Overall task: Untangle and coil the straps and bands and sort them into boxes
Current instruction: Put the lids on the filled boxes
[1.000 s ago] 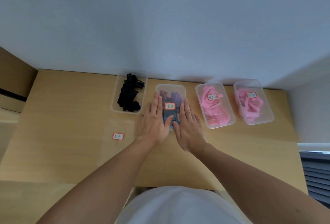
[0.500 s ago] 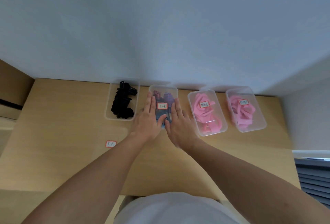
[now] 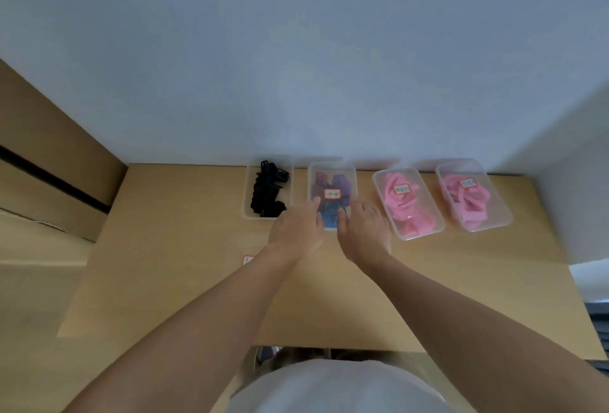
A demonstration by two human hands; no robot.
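Left fingers (image 3: 311, 205) lay straight on the purple box (image 3: 332, 178) lid, released; right hand (image 3: 364, 231) sat at its right edge, grip unreadable.
The box stood second in the back row on the table (image 3: 181, 231), black box (image 3: 268, 192) just left, pink box (image 3: 407, 202) and end pink box (image 3: 473, 195) to the right. Left hand (image 3: 298, 228) and right covered its near end. Versus 0.5 s ago: both hands stayed on the lid, right fingers looked shorter. Tag (image 3: 248, 260) was half hidden by the left forearm. Motion blur, labels illegible.
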